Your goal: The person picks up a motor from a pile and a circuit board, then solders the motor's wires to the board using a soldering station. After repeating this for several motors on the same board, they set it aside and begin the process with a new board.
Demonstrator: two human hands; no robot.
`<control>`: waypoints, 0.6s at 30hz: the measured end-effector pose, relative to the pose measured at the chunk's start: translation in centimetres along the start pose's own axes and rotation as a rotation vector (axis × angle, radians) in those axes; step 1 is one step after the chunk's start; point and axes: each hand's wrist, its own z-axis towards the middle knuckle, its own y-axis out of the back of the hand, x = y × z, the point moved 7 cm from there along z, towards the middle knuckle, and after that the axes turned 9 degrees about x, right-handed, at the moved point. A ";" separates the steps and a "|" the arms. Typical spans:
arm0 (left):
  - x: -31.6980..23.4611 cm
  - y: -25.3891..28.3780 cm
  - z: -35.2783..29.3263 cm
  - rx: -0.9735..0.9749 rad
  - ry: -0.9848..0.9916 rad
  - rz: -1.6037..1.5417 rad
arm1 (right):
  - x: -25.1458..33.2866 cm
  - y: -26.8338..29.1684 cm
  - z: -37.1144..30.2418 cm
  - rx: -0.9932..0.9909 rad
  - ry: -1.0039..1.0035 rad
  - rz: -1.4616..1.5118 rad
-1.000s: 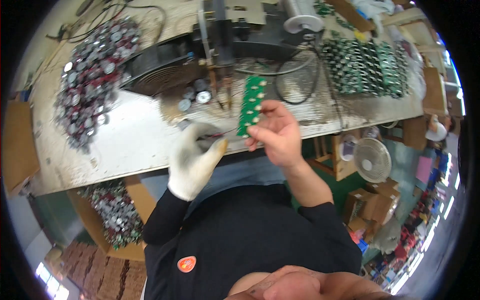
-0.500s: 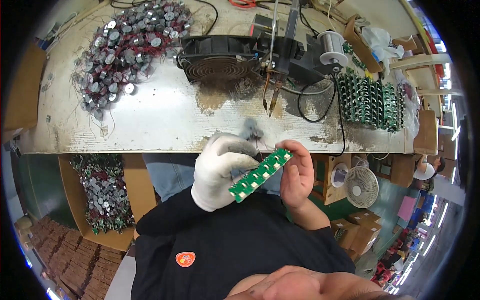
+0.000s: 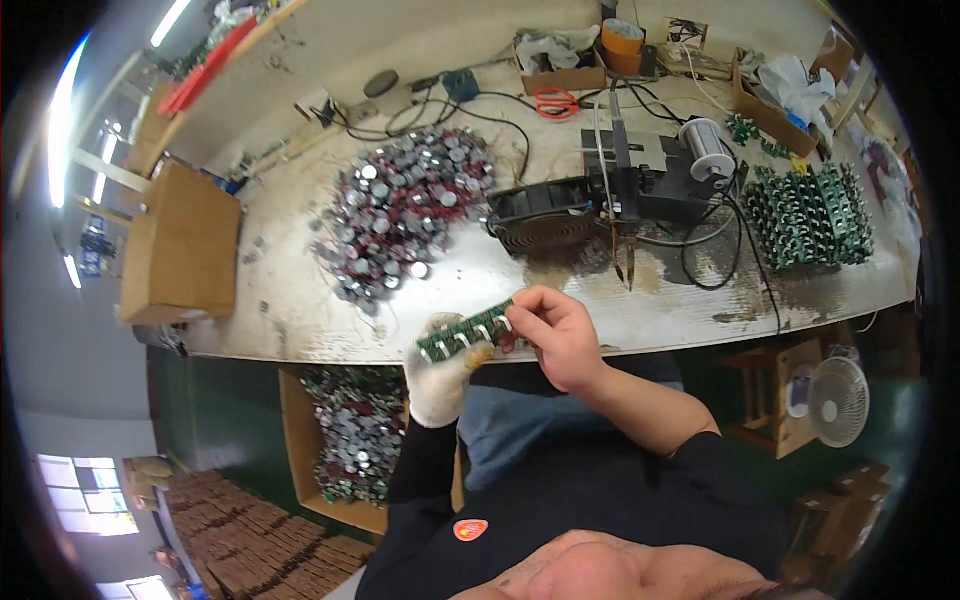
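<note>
The bare right hand (image 3: 562, 342) pinched a long green circuit board (image 3: 466, 334) by the white worktop's (image 3: 290, 310) front edge; the white-gloved left hand's (image 3: 440, 380) grip was unclear; open room separated board and black fan (image 3: 545, 232)

I wear a black shirt (image 3: 620, 510) with a rounded orange-red badge (image 3: 471, 530) on the chest, and blue jeans (image 3: 512, 425). A black sleeve (image 3: 425, 470) covers my left forearm down to the white fabric glove (image 3: 436, 398) on my left hand (image 3: 445, 372), its thumb stained yellowish-brown. My right hand (image 3: 562, 342) and forearm (image 3: 650, 405) are bare, the short black right sleeve (image 3: 705, 460) ending near the elbow.
</note>
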 end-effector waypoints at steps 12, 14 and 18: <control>3.1 4.7 3.8 -0.053 0.041 -0.086 | -5.7 1.1 5.2 -0.153 0.015 -0.029; 1.8 3.2 3.3 -0.032 -0.032 -0.092 | -6.1 1.0 5.4 -0.131 0.047 -0.042; 1.0 4.3 3.9 -0.092 -0.151 -0.021 | -6.8 1.1 5.6 -0.291 -0.096 0.175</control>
